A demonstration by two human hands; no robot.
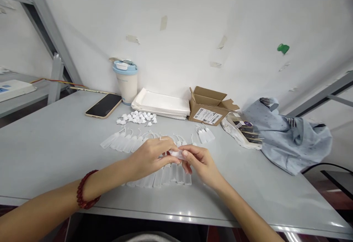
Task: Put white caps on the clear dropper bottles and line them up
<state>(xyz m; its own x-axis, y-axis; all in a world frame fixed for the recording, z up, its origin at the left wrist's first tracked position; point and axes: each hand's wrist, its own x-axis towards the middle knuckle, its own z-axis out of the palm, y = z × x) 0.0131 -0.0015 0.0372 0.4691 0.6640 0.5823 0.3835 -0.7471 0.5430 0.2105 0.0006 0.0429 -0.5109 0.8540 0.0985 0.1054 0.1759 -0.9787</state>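
Both of my hands meet over the middle of the grey table (41, 150). My left hand (150, 157) and my right hand (198, 161) pinch the same small clear plastic tube (176, 154) between their fingertips. A red bead bracelet (82, 192) is on my left wrist. Under and behind my hands lie rows of several clear plastic tubes (124, 141), more of them (171, 176) near the front. A heap of small white caps (138, 118) lies further back.
Against the wall stand a phone (104, 105), a white cup with a blue lid (126, 81), a stack of white sheets (161, 104) and an open cardboard box (210, 106). A packet (242, 130) and a blue cloth bag (289, 135) lie at the right.
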